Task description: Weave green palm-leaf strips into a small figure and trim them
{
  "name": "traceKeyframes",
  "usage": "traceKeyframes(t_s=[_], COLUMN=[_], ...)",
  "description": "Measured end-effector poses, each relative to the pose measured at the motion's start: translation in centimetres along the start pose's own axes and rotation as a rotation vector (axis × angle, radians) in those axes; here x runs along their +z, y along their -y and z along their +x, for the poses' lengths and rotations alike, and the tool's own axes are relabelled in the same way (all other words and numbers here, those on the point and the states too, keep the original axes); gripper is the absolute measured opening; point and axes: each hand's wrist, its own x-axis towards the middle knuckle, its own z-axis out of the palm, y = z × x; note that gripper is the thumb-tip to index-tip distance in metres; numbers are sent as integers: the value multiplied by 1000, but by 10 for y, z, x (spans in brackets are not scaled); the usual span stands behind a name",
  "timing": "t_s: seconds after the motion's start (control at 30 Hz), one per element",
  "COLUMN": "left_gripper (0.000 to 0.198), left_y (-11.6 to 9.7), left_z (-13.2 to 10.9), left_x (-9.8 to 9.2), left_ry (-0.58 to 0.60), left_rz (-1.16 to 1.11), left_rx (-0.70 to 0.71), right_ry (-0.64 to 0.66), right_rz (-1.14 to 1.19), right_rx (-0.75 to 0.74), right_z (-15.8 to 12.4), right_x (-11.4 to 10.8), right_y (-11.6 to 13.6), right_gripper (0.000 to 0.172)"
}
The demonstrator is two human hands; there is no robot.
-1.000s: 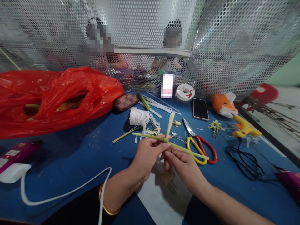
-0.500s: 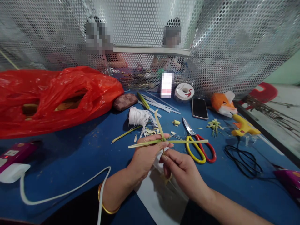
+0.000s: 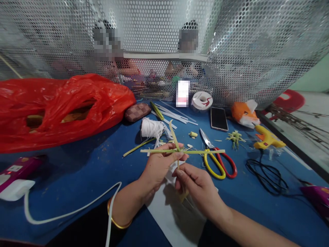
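Observation:
My left hand pinches pale green leaf strips where they cross, between thumb and fingers. One strip lies sideways across the hand; another stands up from the crossing and bends at its tip. Just below, my right hand is closed on the lower end of the upright leaf strip, thumb against forefinger. A pale scrap hangs under the right fingers, partly hidden. Scissors with one yellow and one red handle lie right of the hands, blades partly open. White twine on a spool sits beyond the left hand.
A red plastic bag fills the left back. Toward the right lie a phone, a yellow glue gun with a black cord, and a small woven leaf piece. A white cable crosses my left wrist. People sit behind the perforated screen.
The sideways strip has levelled out and shifted slightly left. My right hand has moved a little, still gripping the lower end of the upright strip.

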Motion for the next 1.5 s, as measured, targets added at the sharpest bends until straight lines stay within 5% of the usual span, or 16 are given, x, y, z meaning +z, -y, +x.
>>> traceKeyframes(t_s=[0.1, 0.27, 0.37, 0.63, 0.73, 0.9, 1.17, 1.5], left_gripper=[22, 27, 30, 30, 31, 38, 24, 37], left_y=[-3, -2, -1, 0, 1, 5, 9, 3], left_z=[4, 6, 5, 3, 0, -3, -5, -10], left_x=[-3, -6, -7, -8, -7, -6, -6, -1], left_ry=[21, 74, 118, 109, 170, 314, 399, 452], left_rz=[-2, 9, 14, 38, 72, 155, 217, 297], left_rx=[29, 10, -62, -93, -151, -268, -308, -382], right_ry=[-63, -442, -535, -430, -436, -168, -378, -414], right_rz=[33, 341, 353, 188, 196, 492, 323, 168], right_rx=[-11, -34, -82, -191, -105, 88, -50, -144], right_z=[5, 15, 15, 16, 23, 24, 17, 15], right_x=[-3, -13, -16, -25, -35, -38, -33, -31], right_y=[0, -1, 0, -6, -8, -2, 1, 0], right_gripper=[35, 22, 18, 12, 20, 23, 16, 19])
